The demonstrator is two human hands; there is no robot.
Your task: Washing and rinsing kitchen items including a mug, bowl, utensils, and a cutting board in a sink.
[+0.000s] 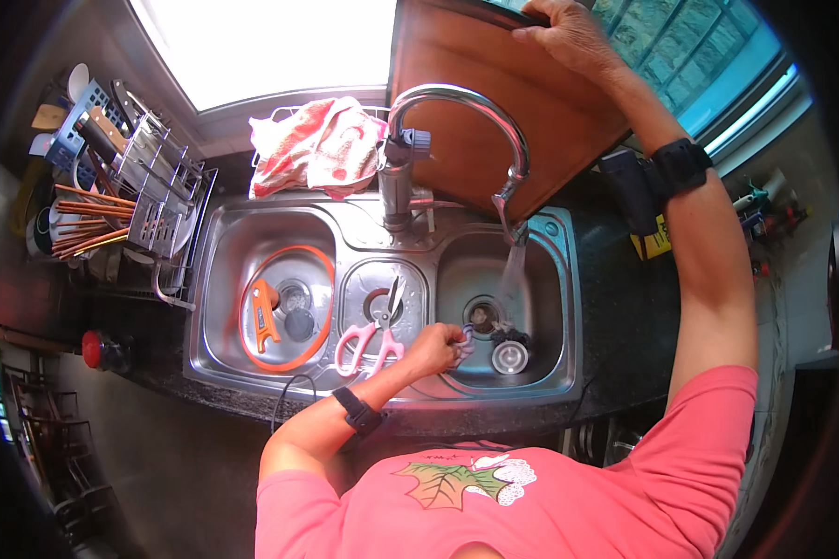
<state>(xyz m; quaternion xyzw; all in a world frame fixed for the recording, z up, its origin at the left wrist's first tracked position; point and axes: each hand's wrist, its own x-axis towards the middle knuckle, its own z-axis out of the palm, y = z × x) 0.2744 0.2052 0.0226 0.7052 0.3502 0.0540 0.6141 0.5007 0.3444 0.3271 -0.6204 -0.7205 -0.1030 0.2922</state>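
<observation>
My right hand [573, 35] grips the upper edge of a large brown wooden board [475, 91], which stands tilted behind the sink. In my left hand [435, 349], near the front edge of the right basin [545, 300], is a bunched, pale purple cloth [465, 347]. Water runs from the curved chrome faucet [486, 98] into that basin. A round metal strainer [510, 357] lies there beside a dark scrubber or cloth [507, 337]. Pink-handled scissors [374, 339] rest open over the small middle basin. An orange peeler-like tool [264, 318] lies inside an orange ring [330, 307] in the left basin.
A red and white cloth [318, 147] hangs on a rack behind the sink. To the left stands a wire dish rack [182, 209] with knives and wooden chopsticks [94, 223]. A red-lidded jar [101, 351] is at the counter's left. A yellow box [651, 241] lies at right.
</observation>
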